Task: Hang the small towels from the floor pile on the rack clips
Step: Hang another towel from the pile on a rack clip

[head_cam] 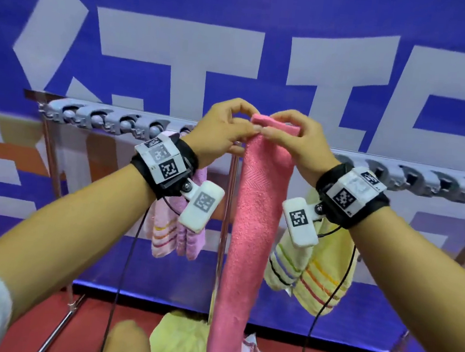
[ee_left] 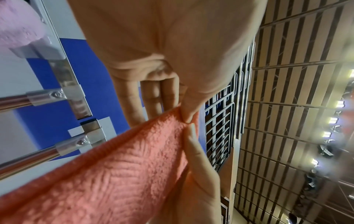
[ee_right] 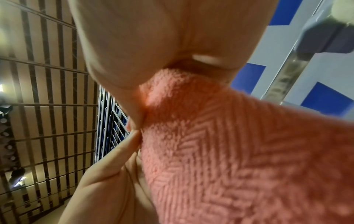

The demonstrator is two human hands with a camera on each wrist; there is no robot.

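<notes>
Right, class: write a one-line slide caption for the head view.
Both hands, left and right, pinch a pink towel's top edge at the rack clips.

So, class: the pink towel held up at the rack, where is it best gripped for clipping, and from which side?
Grip the pink towel at its folded top edge, a hand coming in from each side, as the left hand and right hand pinch it now. It hangs long and narrow below them, so a top hold probably keeps the fold bunched for the rack clips.
</notes>
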